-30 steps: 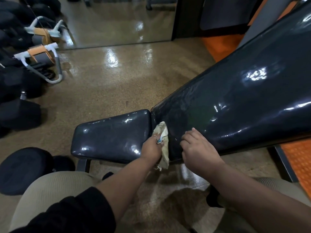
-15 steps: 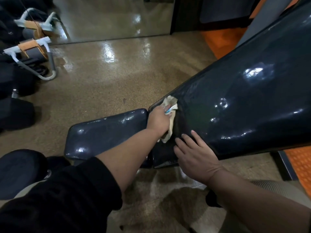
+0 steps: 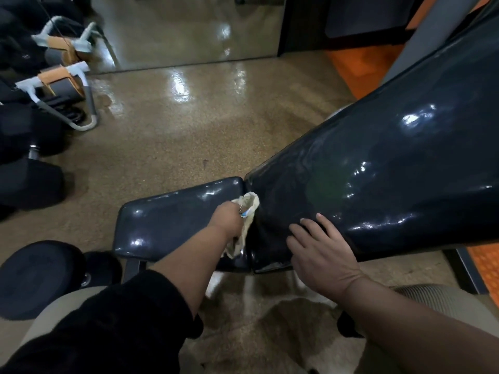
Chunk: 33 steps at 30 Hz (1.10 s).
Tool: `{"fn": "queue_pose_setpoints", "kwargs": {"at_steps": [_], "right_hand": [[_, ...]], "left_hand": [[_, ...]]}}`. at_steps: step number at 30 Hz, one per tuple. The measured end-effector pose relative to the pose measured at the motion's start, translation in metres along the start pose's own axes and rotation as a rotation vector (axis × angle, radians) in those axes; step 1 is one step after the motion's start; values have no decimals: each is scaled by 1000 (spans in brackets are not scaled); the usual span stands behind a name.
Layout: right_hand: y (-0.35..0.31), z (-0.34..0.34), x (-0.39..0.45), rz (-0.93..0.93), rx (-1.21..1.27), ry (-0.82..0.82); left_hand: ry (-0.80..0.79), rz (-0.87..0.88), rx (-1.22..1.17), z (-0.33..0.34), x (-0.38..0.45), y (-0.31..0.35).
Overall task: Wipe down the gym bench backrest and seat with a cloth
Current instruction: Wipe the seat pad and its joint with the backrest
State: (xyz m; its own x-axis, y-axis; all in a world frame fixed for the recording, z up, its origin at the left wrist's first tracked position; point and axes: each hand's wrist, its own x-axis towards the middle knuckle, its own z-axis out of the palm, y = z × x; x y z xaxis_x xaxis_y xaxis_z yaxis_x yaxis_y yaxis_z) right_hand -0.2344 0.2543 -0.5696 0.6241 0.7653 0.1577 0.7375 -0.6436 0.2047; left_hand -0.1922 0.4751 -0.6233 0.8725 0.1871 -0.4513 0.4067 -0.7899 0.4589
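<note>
A glossy black inclined backrest (image 3: pixel 391 168) rises to the upper right, and a shorter black seat pad (image 3: pixel 172 214) lies flat to its left. My left hand (image 3: pixel 226 220) grips a crumpled cream cloth (image 3: pixel 249 203) at the gap where seat and backrest meet. The cloth's lower end hangs down past the near edge of the pads. My right hand (image 3: pixel 321 249) rests with straight, spread fingers on the lower near edge of the backrest.
Black dumbbells (image 3: pixel 29 182) and a grey-and-orange machine frame (image 3: pixel 62 85) stand at the left. A round black pad (image 3: pixel 40 276) sits low at the left by my knee. Shiny speckled floor (image 3: pixel 172 125) lies beyond the bench; orange matting (image 3: pixel 483 265) is at the right.
My left hand slid the cloth up along the seam toward the far edge, then back down to the middle of it. My right hand stayed on the backrest's lower edge.
</note>
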Motion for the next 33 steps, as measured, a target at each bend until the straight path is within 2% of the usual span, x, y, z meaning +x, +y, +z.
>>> {"fn": "queue_pose_setpoints", "kwargs": {"at_steps": [2,5,9,12,15,19,22,27,33], "right_hand": [[-5,-6,6,90,62,-31],[-17,-13,24,239,167,-140],[-38,-23,64,356,468,-379],[-61,-30,100,354,673,-322],[-84,-35,141,295,715,-310],[-130,-44,189,185,615,-414],[-183,-49,219,73,548,-485],[-261,-47,255,-101,573,-528],[-334,-23,300,-112,584,-645]], "left_hand": [[-4,49,-22,-7,-10,-5],[-6,215,-37,-26,-27,-7],[-30,329,-44,-57,-49,-15],[-20,339,-117,-84,-69,-42],[30,271,-156,-112,-87,-84],[142,103,-204,-134,-109,-156],[190,-18,-255,-143,-127,-219],[271,-148,-339,-152,-156,-302],[368,-352,-417,-165,-163,-379]]}}
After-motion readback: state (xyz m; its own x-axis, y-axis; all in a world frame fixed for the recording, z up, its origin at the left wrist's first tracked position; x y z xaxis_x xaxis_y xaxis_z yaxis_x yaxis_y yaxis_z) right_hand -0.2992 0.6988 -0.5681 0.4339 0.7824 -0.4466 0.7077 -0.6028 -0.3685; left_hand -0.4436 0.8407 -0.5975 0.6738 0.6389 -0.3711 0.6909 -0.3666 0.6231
